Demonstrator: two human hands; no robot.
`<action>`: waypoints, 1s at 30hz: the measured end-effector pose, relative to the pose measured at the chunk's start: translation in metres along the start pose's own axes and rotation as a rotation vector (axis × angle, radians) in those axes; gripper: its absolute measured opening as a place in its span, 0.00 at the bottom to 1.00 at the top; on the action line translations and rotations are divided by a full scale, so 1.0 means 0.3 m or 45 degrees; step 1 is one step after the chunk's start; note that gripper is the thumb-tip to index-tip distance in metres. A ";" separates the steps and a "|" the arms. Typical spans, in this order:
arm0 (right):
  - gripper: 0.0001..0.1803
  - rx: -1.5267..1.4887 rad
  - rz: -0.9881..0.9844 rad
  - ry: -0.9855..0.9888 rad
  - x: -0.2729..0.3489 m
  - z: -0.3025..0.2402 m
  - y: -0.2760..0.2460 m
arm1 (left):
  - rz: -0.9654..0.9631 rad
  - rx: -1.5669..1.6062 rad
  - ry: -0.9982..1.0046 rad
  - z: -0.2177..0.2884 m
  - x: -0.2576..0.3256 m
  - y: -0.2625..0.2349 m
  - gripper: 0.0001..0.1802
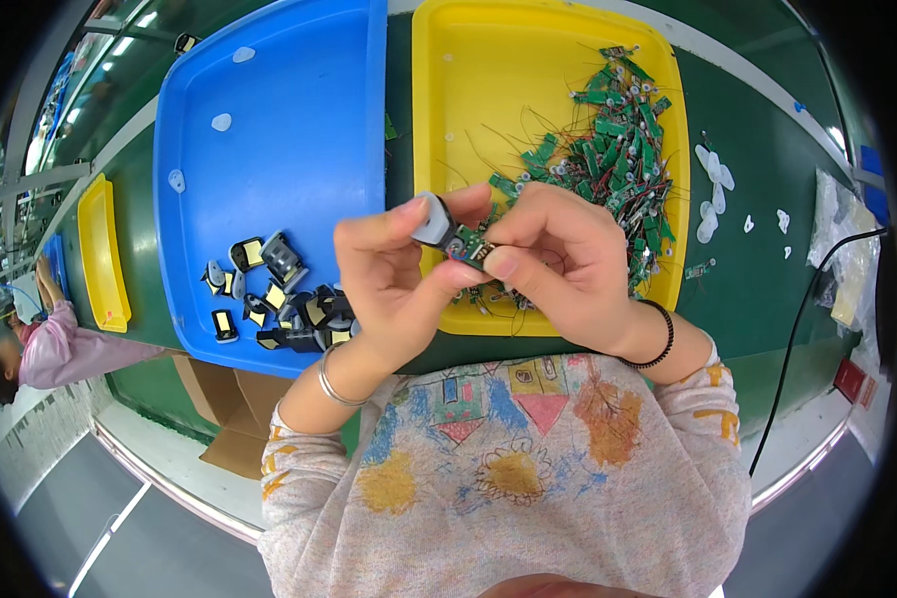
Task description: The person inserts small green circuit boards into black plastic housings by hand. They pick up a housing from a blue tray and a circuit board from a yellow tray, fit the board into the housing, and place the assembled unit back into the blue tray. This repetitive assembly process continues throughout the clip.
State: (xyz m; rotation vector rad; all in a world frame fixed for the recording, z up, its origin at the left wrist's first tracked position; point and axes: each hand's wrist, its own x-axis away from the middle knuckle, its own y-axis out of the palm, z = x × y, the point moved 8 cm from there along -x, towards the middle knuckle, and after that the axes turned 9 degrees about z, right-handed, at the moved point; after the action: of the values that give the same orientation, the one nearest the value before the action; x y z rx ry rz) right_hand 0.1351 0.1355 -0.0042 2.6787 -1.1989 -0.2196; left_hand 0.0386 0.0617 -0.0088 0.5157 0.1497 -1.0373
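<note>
You are holding both hands together above the near edge of the yellow tray (448, 120). Your left hand (394, 284) is pinching a small grey housing (433, 221) between thumb and forefinger; your right hand (563, 264) is gripping a small green circuit board (468, 245) and pressing it against that housing. Both are closed on their parts, raised clear of the green surface (757, 289).

Risks, as judged from this view:
- Thin red wires are trailing from the board. They are likely snagging on the tangled pile of boards (613, 140) just behind your knuckles; a tug could lift neighbours out of the tray.
- The board is small and held at its edge. A slip would be dropping it into the tray or onto your lap.
- Forcing it in tilted could be bending a lead; how it is seated cannot be told here.

Packages and labels:
- The blue tray (269, 100) at your left is carrying black-and-yellow parts (269, 299) in its near corner.
- A clear crinkled plastic bag (837, 239) is lying at the far right, with a small red packet (850, 380) nearer you by the black cable (797, 329).
- Small white pieces (713, 184) are lying right of the yellow tray.
- Brown cardboard (229, 409) is showing under the surface's near edge.
</note>
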 end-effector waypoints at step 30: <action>0.06 0.454 0.059 -0.247 -0.023 -0.015 -0.021 | -0.156 -0.082 -0.257 -0.046 -0.045 0.016 0.24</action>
State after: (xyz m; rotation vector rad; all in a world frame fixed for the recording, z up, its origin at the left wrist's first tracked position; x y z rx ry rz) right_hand 0.1361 0.1454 -0.0008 2.9840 -1.4807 -0.2890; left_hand 0.0374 0.0807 -0.0146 0.3443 0.0361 -1.1936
